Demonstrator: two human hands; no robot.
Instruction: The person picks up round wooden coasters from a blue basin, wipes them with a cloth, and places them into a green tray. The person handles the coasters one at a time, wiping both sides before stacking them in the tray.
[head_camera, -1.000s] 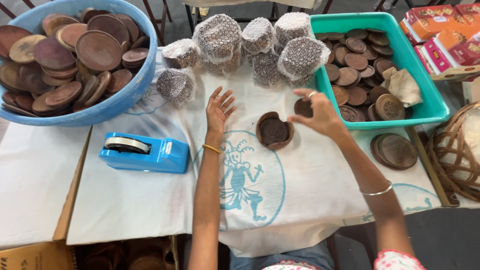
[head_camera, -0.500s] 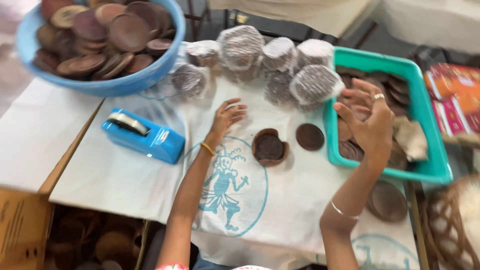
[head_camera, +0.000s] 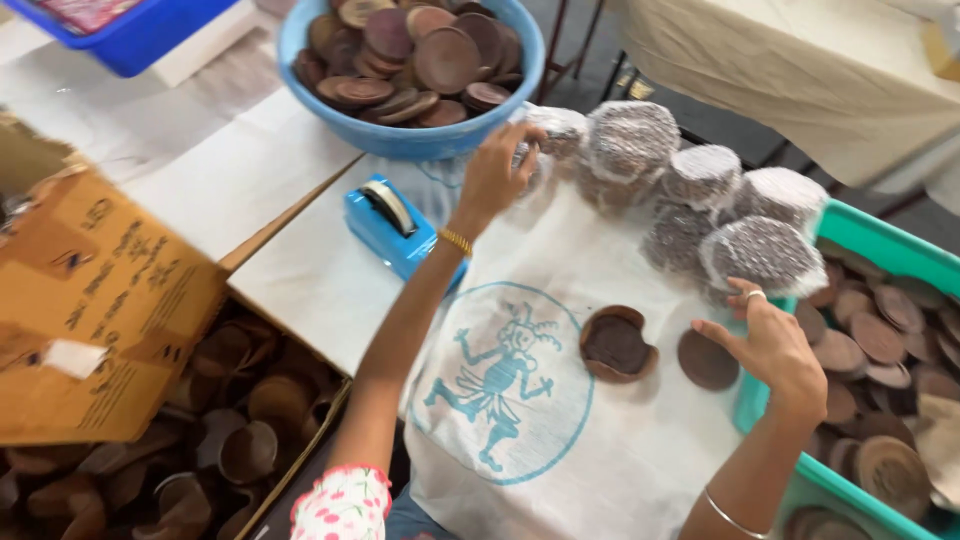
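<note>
My left hand (head_camera: 497, 172) reaches far across the white cloth (head_camera: 560, 440) and closes its fingers on a netted bundle of brown discs (head_camera: 548, 135) beside the blue bowl (head_camera: 420, 140). My right hand (head_camera: 770, 345) hovers with fingers spread over the edge of the teal tray (head_camera: 860, 235), close to a single flat brown disc (head_camera: 707, 358). A small stack of brown clay pieces (head_camera: 617, 345) lies on the cloth between my arms. Several more netted bundles (head_camera: 700, 200) sit at the far side.
A blue tape dispenser (head_camera: 390, 225) stands by my left forearm. The blue bowl and teal tray hold many brown discs. An open cardboard box (head_camera: 130, 300) at the left holds brown clay cups (head_camera: 230, 440) below table level.
My left hand has stretched forward from the cloth's middle to the netted bundle by the bowl. My right hand has dropped from the tray toward the lone disc. The camera swung left.
</note>
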